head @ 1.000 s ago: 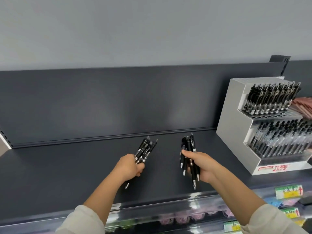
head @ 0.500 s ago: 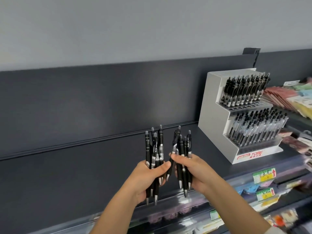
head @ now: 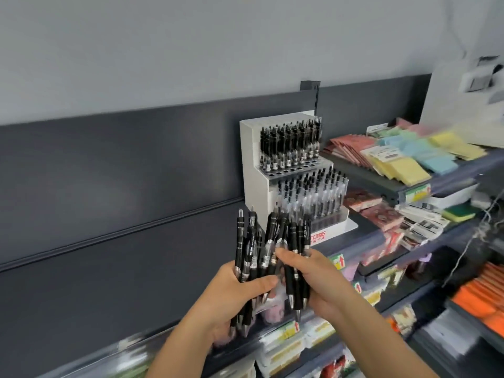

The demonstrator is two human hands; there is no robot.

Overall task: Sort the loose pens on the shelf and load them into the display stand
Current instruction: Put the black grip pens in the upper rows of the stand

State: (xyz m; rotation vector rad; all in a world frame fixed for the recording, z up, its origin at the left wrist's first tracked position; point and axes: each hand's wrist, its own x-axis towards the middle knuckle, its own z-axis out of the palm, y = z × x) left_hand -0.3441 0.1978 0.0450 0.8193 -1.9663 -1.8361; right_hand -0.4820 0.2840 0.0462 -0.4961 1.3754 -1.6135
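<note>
Two fistfuls of pens, pressed together.
The left hand [head: 231, 293] and right hand [head: 319, 279] each grip upright black pens [head: 293, 238]; the display stand [head: 252, 165] stands just beyond the right hand.

A: Where do we place the display stand [head: 255, 170]?
B: We find it on the shelf [head: 122, 268], at its right end, in front of the back panel [head: 122, 165]; its upper tier [head: 289, 169] stands behind and above the lower tier [head: 327, 222].
A: And the pens [head: 246, 249]?
B: We see them upright in two touching bundles, one in the left hand [head: 229, 296], one in the right hand [head: 324, 279], before the stand, to its left. Right of the stand, note pads [head: 409, 159] lie on a raised shelf [head: 368, 181].
</note>
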